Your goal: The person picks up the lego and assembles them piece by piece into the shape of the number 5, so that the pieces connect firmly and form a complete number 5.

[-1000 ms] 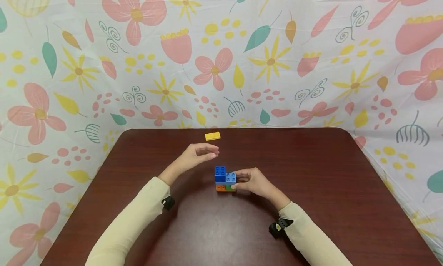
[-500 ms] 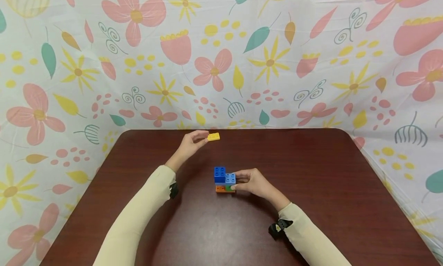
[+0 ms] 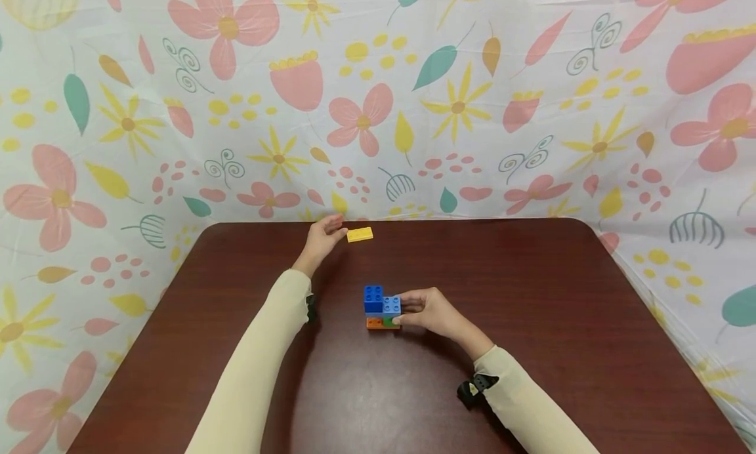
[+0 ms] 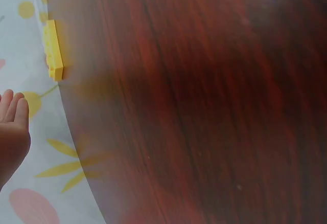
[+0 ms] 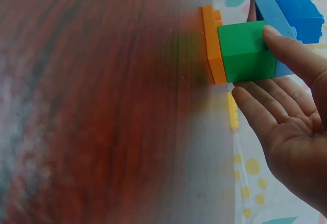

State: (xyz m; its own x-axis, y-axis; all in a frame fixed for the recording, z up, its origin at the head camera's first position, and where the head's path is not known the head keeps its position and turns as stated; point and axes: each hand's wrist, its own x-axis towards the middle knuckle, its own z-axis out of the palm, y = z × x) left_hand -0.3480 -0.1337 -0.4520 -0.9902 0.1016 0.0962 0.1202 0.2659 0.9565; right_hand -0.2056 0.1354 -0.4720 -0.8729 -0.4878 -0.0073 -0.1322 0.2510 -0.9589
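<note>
A flat yellow toy brick (image 3: 360,235) lies near the table's back edge. Beside its left end is my left hand (image 3: 321,245), the thumb tip right at the brick; in the left wrist view that hand's fingers (image 4: 20,112) look fairly straight and hold nothing. Closer to me stands a small stack: an orange plate (image 5: 210,45) at the bottom, a green brick (image 5: 246,52) on it, then a light blue brick (image 3: 392,305) and a dark blue brick (image 3: 373,299) on top. My right hand (image 3: 435,313) grips the stack's right side, thumb on the green brick, fingers behind.
The dark wooden table (image 3: 531,290) has rounded back corners. Behind it hangs a white cloth (image 3: 378,172) printed with flowers and leaves. Each wrist wears a black camera strap, such as the right one (image 3: 472,392).
My left hand has reached forward, away from above the stack, to the left end of the yellow brick. The right hand keeps its hold on the stack.
</note>
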